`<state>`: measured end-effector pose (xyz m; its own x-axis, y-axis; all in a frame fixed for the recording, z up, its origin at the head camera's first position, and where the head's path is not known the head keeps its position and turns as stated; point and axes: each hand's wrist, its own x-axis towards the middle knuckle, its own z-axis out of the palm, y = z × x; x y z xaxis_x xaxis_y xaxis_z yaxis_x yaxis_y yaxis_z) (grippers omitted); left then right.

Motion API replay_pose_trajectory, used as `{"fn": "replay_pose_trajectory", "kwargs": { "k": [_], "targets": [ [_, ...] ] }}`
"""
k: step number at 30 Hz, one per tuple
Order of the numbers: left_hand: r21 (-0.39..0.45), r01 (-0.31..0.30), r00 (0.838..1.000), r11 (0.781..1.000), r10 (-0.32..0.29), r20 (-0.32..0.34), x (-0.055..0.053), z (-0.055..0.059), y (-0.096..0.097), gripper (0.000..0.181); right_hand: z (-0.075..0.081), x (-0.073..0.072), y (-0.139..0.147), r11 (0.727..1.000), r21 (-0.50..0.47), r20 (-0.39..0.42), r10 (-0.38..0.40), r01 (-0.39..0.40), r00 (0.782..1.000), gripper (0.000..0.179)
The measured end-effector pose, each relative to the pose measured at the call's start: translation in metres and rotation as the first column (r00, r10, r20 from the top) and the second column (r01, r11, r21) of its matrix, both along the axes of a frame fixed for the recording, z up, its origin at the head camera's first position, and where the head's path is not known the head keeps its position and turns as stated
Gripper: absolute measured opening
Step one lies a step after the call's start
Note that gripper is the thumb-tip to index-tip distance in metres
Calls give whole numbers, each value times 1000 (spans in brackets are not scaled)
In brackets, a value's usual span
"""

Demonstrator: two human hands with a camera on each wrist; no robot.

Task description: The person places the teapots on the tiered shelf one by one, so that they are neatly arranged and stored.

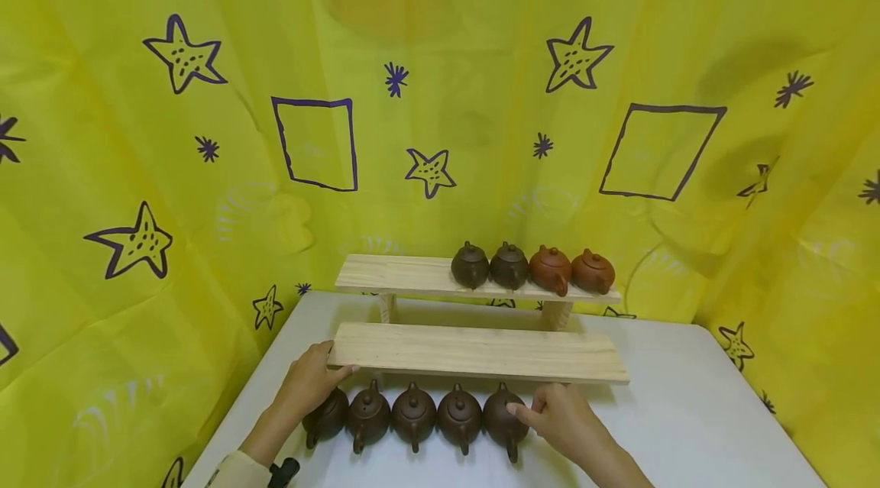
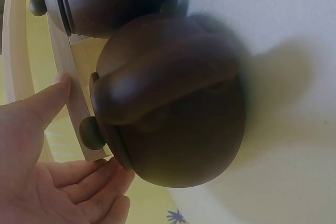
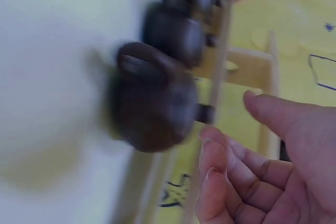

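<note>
A row of several dark brown teapots (image 1: 413, 406) stands on the table before a two-step wooden shelf. My left hand (image 1: 311, 379) grips the left end of the shelf's lower board (image 1: 474, 349), thumb along its front edge. In the left wrist view, a dark teapot (image 2: 184, 114) with its lid knob and handle showing is right beside those fingers. My right hand (image 1: 567, 415) is at the rightmost teapot (image 1: 504, 418), thumb overlapping it in the head view. In the right wrist view its thumb and fingers are apart, fingertips close to the lid knob (image 3: 206, 113).
On the upper board (image 1: 399, 273) sit two dark teapots (image 1: 470, 266) and two reddish-brown teapots (image 1: 551, 266), grouped toward the right. The white table (image 1: 687, 396) carries the shelf. Yellow patterned cloth (image 1: 440, 91) hangs behind and at both sides.
</note>
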<state>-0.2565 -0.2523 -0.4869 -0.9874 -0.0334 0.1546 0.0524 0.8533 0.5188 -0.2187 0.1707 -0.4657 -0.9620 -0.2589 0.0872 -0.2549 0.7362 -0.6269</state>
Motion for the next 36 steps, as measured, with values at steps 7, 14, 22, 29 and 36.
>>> {"fn": "replay_pose_trajectory", "kwargs": {
  "k": [7,14,22,29,36],
  "targets": [
    [-3,2,1000,1000,-2,-11,0,0,0,76,-32,18,-1,999,-4,30,35,-35,999,46],
    [3,1,1000,1000,-1,-3,0,-2,0,76,-42,23,-6,998,28,-22,54,-53,998,37],
    [3,9,1000,1000,-9,-12,1,-2,-1,77,-47,27,-2,997,74,5,17,-17,1000,44],
    [7,6,1000,1000,-6,7,2,-1,0,78,-55,25,-8,993,121,28,-6,3,1000,47],
    [-13,3,1000,1000,-3,-6,1,0,1,76,-56,22,-11,993,114,45,15,-20,999,37]
  ]
}}
